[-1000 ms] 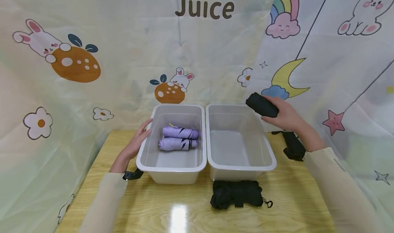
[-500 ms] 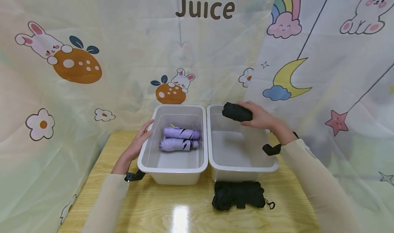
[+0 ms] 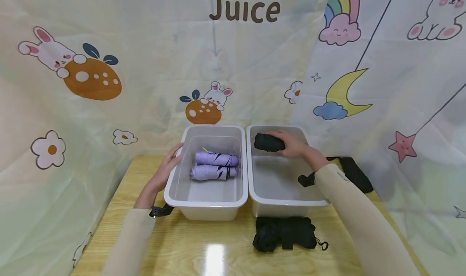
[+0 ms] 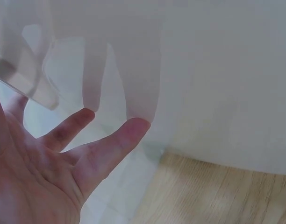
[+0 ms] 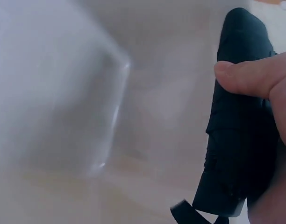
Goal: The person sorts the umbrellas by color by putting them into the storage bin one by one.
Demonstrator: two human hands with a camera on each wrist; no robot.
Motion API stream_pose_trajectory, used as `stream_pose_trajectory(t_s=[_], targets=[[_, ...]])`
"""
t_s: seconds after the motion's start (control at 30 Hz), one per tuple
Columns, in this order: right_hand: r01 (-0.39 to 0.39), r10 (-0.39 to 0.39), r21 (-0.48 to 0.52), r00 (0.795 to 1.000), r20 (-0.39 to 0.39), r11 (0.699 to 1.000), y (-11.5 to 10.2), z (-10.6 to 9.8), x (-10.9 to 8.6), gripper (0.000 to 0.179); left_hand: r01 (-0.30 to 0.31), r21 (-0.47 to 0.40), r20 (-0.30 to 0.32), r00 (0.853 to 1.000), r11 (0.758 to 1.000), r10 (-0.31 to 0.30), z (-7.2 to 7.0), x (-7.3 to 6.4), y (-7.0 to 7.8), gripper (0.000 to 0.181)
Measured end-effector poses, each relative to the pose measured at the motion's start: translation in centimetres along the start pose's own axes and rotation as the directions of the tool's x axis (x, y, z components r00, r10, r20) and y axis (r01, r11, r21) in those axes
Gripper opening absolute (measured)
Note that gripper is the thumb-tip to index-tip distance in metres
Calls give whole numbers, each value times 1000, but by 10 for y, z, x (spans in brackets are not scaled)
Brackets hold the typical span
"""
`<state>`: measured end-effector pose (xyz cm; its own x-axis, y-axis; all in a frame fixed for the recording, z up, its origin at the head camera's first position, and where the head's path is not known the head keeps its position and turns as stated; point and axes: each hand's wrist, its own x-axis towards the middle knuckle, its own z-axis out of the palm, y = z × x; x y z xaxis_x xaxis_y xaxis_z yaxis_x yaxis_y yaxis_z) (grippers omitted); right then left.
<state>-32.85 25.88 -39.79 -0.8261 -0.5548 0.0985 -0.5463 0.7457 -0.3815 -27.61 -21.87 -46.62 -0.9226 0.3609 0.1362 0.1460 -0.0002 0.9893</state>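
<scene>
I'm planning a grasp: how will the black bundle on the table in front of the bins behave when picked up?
The black bundle will probably squash slightly, as its fabric looks loosely bunched. Its cord loop, loose at one end, may dangle when lifted. The lumpy outline suggests it is unlikely to roll.

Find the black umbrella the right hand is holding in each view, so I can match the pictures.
Head: the black umbrella is right of centre, seen across the far end of the right bin.
Left wrist: not in it.
Right wrist: the black umbrella runs along the right side.
Shared landmark, head and right wrist: the right hand gripping it.
</scene>
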Motion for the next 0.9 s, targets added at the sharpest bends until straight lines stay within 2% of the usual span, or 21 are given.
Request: stream_pose_trajectory(t_s=[0.13,0.3,0.63,0.9], targets=[[-27,27,-11,1000,10,1000,6,8,3,74,8,7,-3,1000,1000,-8,2,0,-2,57],[-34,37,-75,998,44,997,16,18,15,74,0,-5,-13,1000,1000,0,2,0,-2,57],[29,-26,-27,997,74,999,34,48,28,63,22,-2,-4,1000,1000,-22,4,4,-2,57],[-99,97,11,989,108,995,36,63,39,78,19,3,-3,1000,1000,-19,2,0,0,57]])
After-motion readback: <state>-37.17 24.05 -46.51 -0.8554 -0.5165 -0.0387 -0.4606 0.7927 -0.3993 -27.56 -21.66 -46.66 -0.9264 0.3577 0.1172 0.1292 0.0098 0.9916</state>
